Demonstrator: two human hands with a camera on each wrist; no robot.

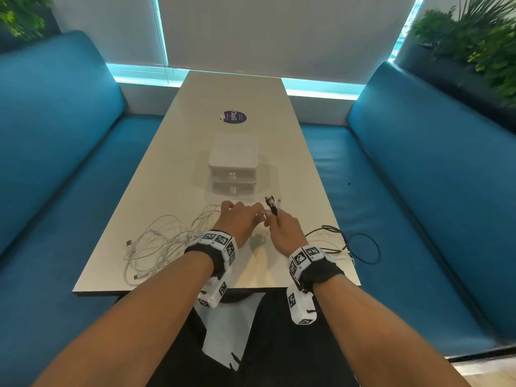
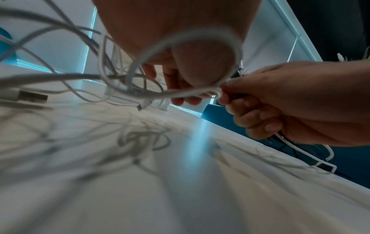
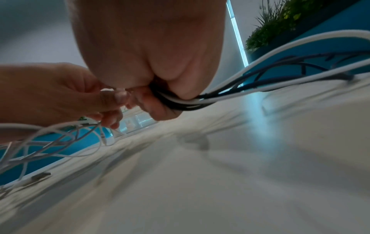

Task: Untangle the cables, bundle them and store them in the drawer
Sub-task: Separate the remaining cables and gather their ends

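A purple sticker [image 1: 232, 117] reads "ClayG"; right hand [image 1: 284, 229] grips cable ends [image 1: 273, 205], left hand [image 1: 239, 221] pinches a white cable [image 2: 188, 93].

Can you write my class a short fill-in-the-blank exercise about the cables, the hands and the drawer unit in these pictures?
1. The right hand grips a bunch of black and ____ cables.
2. Both drawers of the drawer unit on the table are ____.
3. The loose white cables lie on the person's ____ side.
4. The left hand pinches a ____ cable.

Missing words: white; closed; left; white
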